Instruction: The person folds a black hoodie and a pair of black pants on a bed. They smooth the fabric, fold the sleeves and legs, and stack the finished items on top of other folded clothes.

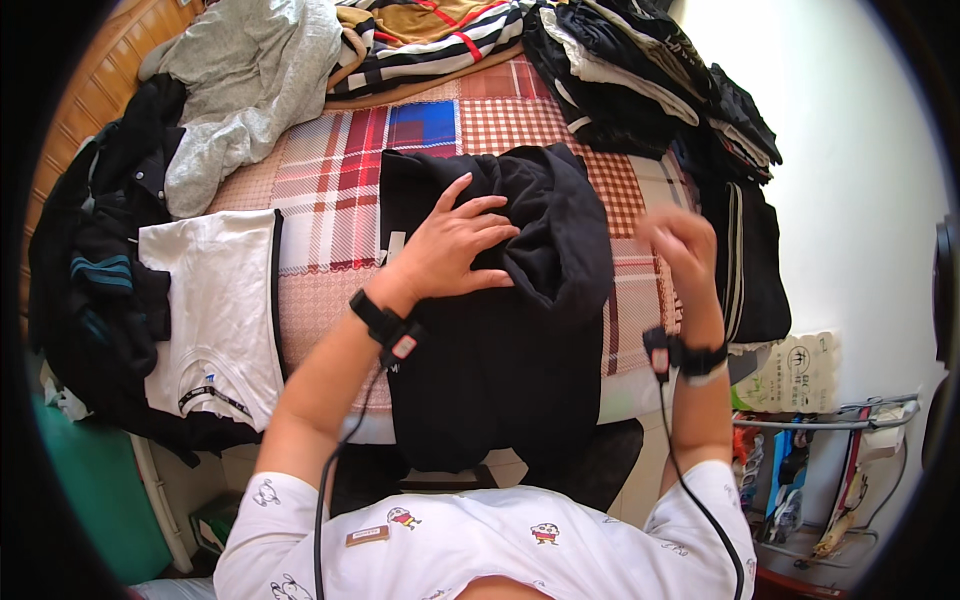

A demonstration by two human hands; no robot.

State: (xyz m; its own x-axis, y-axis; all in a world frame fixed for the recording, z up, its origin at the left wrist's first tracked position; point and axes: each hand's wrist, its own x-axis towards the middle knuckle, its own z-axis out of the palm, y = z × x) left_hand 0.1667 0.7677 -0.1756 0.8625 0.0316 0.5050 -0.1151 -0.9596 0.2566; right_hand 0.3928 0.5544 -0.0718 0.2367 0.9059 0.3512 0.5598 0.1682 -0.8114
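Observation:
A black garment [495, 360], partly folded and with a bunched, hood-like section [559, 225] at its far end, lies in front of me. Its near edge hangs over the edge of the patchwork-patterned cover [330, 307]. My left hand [461, 244] rests palm down on the fabric with its fingers spread. To the right of the garment, my right hand [682, 244] is raised and blurred, apart from the black cloth. Its fingers look bent, and their tips are unclear. Both wrists wear black straps with small cabled devices.
A folded white T-shirt [217, 300] lies left, beside dark clothes [105, 277]. Grey clothing [247, 82] and a striped tan textile [435, 45] sit at the back. Stacked dark garments [615, 67] line the right, above a paper pack [795, 371] and a metal rack [825, 420].

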